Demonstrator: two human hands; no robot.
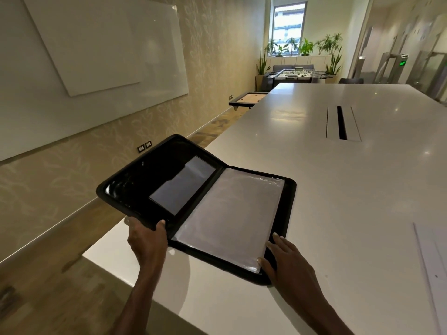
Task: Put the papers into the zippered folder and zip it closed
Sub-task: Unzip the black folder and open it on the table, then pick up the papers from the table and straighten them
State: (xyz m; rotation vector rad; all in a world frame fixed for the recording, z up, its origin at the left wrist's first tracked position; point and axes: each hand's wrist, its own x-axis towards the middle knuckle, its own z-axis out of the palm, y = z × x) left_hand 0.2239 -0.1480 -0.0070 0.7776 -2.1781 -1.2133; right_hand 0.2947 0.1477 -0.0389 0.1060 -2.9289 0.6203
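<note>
Right hand [285,258], at lower centre-right, presses straight fingers on the near corner of the open folder [135,189] at mid-frame on the table [362,189] edge, papers [232,213] in its right half, while the left hand [147,240] pinches the raised left flap.

Zippered folder [135,189] open on the near left corner of the table [338,189], left flap tilted up past the table edge over the left hand [147,240], which grips its near edge. Plastic sleeves [229,218] in the right half, between the hands. Right hand [287,262] flat on the near right corner. Papers [433,262] well right of that hand. Cable slot [342,123] far beyond both hands.
</note>
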